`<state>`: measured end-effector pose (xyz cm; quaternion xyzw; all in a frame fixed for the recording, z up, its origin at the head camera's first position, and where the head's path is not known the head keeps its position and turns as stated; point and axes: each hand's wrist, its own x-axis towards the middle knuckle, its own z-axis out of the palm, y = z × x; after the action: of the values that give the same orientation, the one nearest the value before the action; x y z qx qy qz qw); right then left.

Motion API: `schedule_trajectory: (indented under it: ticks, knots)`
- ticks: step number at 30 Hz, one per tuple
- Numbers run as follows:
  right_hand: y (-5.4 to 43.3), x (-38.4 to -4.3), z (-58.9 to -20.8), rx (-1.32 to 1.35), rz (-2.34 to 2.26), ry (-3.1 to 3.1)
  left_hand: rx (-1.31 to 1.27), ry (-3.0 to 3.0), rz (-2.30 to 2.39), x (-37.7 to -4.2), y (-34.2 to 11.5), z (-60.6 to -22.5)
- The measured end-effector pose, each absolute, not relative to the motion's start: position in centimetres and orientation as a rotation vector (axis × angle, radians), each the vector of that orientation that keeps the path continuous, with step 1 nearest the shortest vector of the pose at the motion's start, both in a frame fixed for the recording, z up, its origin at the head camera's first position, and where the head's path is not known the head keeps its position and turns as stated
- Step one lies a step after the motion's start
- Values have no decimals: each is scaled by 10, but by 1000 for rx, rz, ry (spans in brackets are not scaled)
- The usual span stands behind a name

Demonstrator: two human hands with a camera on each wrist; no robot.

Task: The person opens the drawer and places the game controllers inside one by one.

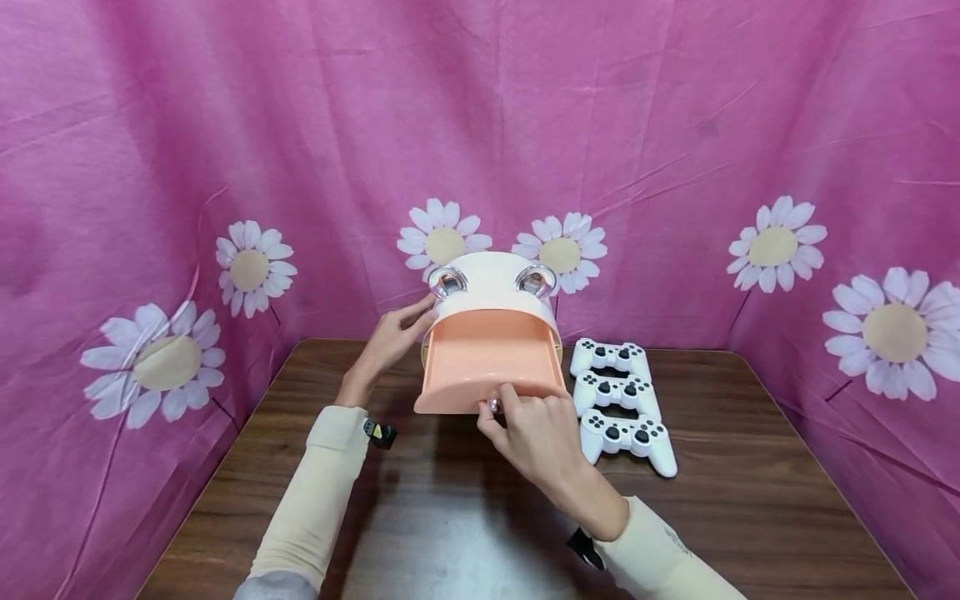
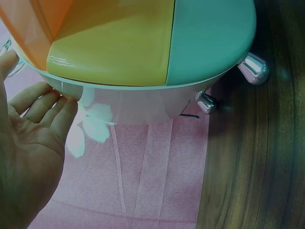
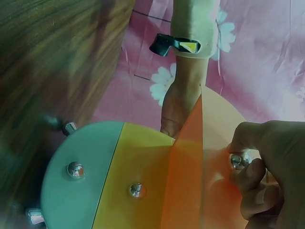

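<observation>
A small white rounded drawer cabinet (image 1: 491,279) stands on the table, two silver ring-shaped pieces on its top. Its peach top drawer (image 1: 491,342) is pulled out, and the inside that shows looks bare. My right hand (image 1: 536,437) pinches the silver knob (image 3: 238,161) on that drawer's front. At the cabinet's left side, my left hand (image 2: 38,138) rests its extended fingers against the white shell. Under the peach drawer, the yellow drawer (image 2: 114,47) and the green drawer (image 2: 209,43) are closed, as the left wrist view shows.
Three white game controllers, the back one (image 1: 611,357), middle one (image 1: 617,395) and front one (image 1: 628,440), lie in a column right of the cabinet. A pink cloth (image 1: 337,150) with white flowers hangs around the wooden table (image 1: 750,500). Silver feet (image 2: 255,69) hold up the cabinet.
</observation>
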<state>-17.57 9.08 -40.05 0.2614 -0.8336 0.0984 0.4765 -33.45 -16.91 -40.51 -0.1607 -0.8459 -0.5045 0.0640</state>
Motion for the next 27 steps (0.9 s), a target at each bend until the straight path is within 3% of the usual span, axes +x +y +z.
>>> schedule_trajectory:
  ticks: [27]
  knots:
    - [105, -166, -409, 699, 247, -2065, -514, -2527, -1505, -334, -169, -407]
